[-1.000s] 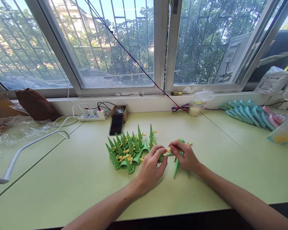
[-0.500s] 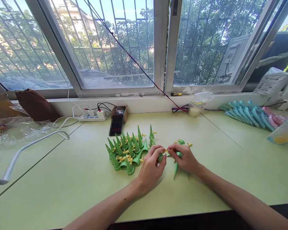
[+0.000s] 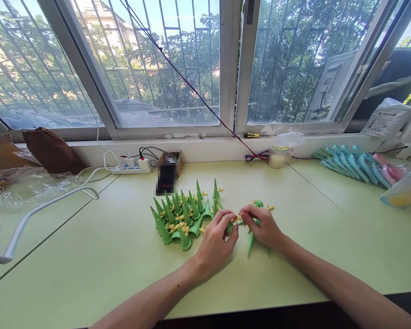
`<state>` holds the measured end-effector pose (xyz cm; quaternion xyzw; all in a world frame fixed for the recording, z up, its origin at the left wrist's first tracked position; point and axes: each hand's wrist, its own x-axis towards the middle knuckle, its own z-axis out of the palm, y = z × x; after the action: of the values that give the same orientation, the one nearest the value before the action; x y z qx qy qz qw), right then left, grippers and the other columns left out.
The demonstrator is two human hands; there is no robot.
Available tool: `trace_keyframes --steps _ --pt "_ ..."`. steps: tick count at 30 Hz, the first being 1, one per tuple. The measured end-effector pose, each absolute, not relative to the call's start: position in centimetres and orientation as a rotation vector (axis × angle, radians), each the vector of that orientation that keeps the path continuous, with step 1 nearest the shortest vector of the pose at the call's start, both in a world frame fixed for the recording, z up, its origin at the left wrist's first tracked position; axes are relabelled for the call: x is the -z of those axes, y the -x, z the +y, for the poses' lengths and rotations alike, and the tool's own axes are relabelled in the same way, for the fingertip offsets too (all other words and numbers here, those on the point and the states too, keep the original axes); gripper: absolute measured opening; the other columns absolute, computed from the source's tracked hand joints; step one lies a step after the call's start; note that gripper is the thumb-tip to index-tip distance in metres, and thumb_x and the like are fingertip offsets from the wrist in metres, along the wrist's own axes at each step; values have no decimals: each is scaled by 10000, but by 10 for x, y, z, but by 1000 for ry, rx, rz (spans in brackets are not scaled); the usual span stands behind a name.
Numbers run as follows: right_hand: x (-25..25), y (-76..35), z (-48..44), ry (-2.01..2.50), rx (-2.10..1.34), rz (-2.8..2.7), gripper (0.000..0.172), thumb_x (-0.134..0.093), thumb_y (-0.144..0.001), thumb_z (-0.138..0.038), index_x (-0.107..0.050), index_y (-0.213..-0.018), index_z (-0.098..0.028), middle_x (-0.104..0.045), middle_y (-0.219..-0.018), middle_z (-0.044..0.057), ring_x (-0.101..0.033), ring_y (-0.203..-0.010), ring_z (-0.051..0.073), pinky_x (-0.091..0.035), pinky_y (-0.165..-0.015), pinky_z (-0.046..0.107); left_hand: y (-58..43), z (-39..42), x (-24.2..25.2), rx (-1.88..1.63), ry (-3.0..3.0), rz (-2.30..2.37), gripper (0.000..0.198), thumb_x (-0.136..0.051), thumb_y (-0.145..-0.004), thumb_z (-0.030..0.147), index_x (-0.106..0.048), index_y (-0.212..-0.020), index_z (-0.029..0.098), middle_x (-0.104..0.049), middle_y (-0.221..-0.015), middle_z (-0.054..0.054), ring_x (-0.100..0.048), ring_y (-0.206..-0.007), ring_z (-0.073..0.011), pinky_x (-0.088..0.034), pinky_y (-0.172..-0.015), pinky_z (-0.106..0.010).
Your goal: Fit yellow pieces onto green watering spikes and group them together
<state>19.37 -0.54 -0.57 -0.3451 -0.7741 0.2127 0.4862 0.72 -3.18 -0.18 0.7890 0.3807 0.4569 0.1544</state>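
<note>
A pile of green plastic cone spikes [image 3: 183,215] with small yellow parts lies on the pale green table [image 3: 106,256]. My left hand [image 3: 216,240] is closed on a green cone spike [image 3: 229,225] at the pile's right edge. My right hand [image 3: 263,225] pinches a small yellow part [image 3: 237,218] that meets the cone between the two hands. Under the right hand lie a few more green spikes [image 3: 251,242] and loose yellow bits [image 3: 270,207].
A power strip [image 3: 132,167] with cables, a small box [image 3: 171,160] and a bagged jar [image 3: 280,154] stand along the window sill. Teal and pink pieces [image 3: 352,162] lie at the right. A brown bag [image 3: 50,148] and a white bent bar [image 3: 37,212] are at the left.
Both hands stayed at the same spot; the fingers shifted slightly as the yellow part was worked against the green cone.
</note>
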Motion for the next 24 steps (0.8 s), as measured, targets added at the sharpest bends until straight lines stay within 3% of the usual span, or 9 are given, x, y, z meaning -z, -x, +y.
trace_keyframes --steps 11,24 --pt "4 -193 -6 814 -517 -1959 321 -470 -1042 -391 -620 -819 -216 -563 -633 -3 -495 -571 146 -408 -550 267 -6 -31 4 -1303 -2234 1083 148 -520 -970 178 -615 -1080 207 -645 -1090 -55 -539 -635 -81 -499 -623 -237" --pt "8 -194 -6 819 -718 -1953 218 -523 -1022 -403 -596 -931 -219 -528 -597 -47 -469 -529 128 -404 -537 253 -7 -33 0 -1225 -2286 1046 221 -539 -932 113 -599 -1108 230 -663 -1090 -33 -596 -717 -106 -499 -671 -244"
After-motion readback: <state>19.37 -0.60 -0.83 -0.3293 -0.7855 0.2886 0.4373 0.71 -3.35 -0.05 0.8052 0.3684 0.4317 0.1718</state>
